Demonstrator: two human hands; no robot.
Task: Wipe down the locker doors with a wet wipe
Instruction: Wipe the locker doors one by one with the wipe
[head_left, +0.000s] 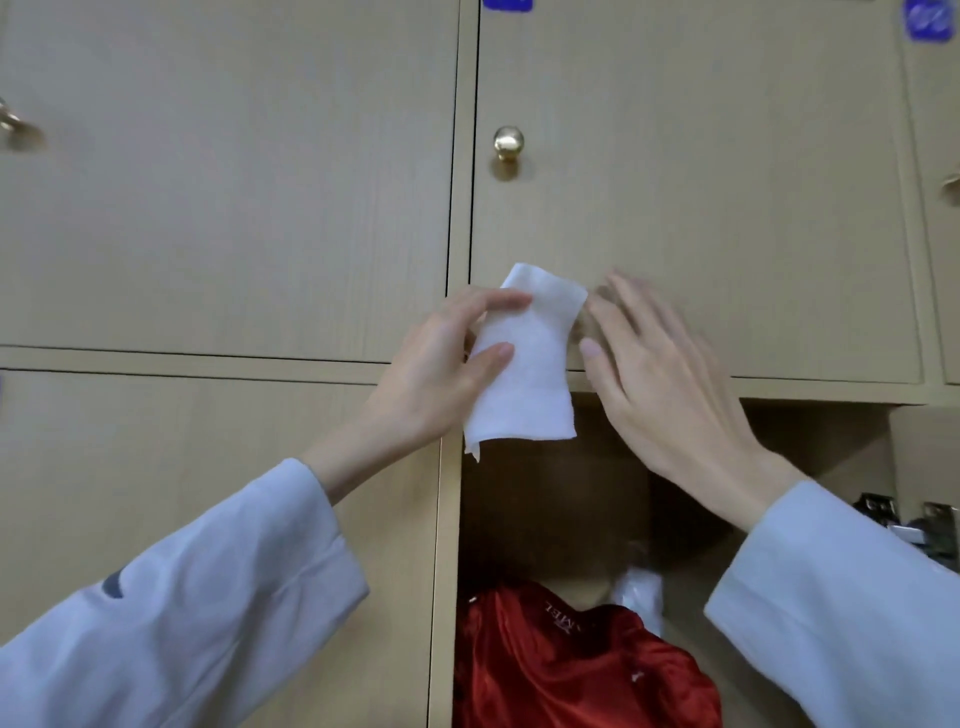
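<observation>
White and folded, the wet wipe (522, 364) hangs in front of the lower edge of the upper locker door (691, 208), pinched between thumb and fingers of the left hand (441, 364). The right hand (660, 374) is spread and holds nothing, its fingertips just beside the wipe. This looks like readying the wipe before wiping; next it needs pressing flat against the door. Its long axis runs roughly vertical, top leaning slightly right.
</observation>
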